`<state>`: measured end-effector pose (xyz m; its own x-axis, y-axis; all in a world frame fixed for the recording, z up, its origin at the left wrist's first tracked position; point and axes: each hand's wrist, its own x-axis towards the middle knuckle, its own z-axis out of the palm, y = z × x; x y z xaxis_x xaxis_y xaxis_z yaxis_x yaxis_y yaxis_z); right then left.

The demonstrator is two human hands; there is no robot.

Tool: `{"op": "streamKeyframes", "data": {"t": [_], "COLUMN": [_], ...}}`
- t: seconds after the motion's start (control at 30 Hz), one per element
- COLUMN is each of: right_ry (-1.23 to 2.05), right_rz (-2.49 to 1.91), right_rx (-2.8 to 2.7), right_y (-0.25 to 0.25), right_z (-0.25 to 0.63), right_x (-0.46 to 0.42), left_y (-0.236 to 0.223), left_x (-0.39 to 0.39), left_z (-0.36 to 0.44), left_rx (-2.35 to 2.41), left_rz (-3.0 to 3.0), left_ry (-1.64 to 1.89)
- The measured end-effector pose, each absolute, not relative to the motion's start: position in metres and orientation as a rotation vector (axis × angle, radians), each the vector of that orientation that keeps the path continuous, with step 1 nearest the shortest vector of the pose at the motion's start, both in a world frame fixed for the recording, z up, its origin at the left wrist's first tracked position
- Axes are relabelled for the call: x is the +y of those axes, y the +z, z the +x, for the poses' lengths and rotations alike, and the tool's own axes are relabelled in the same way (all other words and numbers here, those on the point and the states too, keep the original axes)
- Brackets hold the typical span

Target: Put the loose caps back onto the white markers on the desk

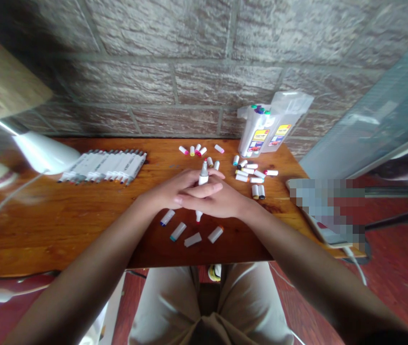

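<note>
A white double-ended marker (pixel 203 179) stands nearly upright between my hands, its grey upper end poking out above the fingers and its reddish lower tip below. My left hand (pixel 177 188) and my right hand (pixel 225 200) are folded together with overlapping fingers, closed about the marker; which fingers bear it is partly hidden. Just below them on the table lie several loose marker caps, among them a blue-ended cap (pixel 167 218), a teal-ended cap (pixel 178 232), a plain white cap (pixel 193 239) and an orange-ended cap (pixel 215 235).
A row of white markers (pixel 103 166) lies at the left of the wooden table (pixel 92 225), near a white lamp (pixel 46 151). More caps (pixel 256 180) are scattered behind and right of my hands. A clear marker case (pixel 254 136) stands against the stone wall (pixel 146 81). A laptop (pixel 319 215) sits at right.
</note>
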<state>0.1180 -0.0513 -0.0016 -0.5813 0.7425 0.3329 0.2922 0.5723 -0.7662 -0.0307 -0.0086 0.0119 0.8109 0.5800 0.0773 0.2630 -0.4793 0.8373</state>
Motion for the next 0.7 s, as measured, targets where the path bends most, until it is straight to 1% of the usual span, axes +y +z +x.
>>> {"op": "streamKeyframes", "data": {"t": [0.5,0.7], "right_ry": [0.869,0.956], "right_rz": [-0.79,-0.791], "right_rx": [-2.152,-2.148], "right_y": [-0.0062,-0.0035], "right_z": [0.1221,0.1226], "right_x": [-0.045,-0.0457], "left_y": [0.0101,0.0075], "left_x": [-0.006,-0.0051], "left_z": [-0.0295,-0.0293], "left_rx": [0.618,0.574], "left_rz": [2.162,2.156], "left_ry": [0.39,0.395]}}
